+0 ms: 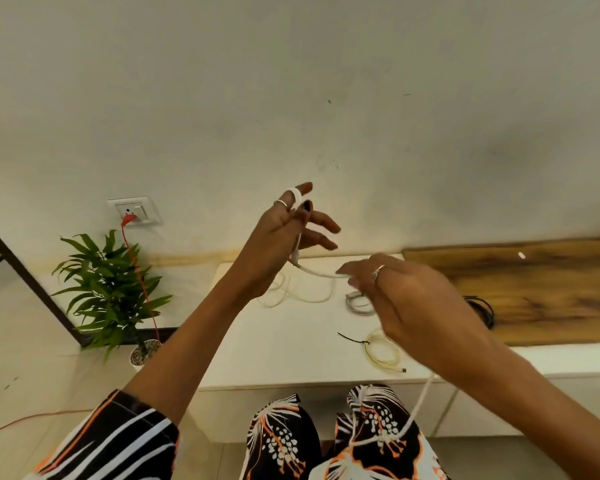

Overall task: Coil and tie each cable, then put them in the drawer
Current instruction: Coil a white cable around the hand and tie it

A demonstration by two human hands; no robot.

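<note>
At the bottom of the frame I see patterned trousers (361,431), with the white cable (321,273) trailing across them from lower right. My right hand (406,299), centre right, pinches that cable between thumb and fingertips. From there it runs left to my left hand (291,226), raised at centre, where it loops round the index finger while thumb and finger pinch it and the other fingers spread. Below the hands, on the white table (284,348), lie a tied clear coil (381,351), a grey coil (357,304) and loose pale cable (298,292). A black cable (482,310) rests on the wooden board (541,292) at right. At far left stands a potted plant (108,292).
</note>
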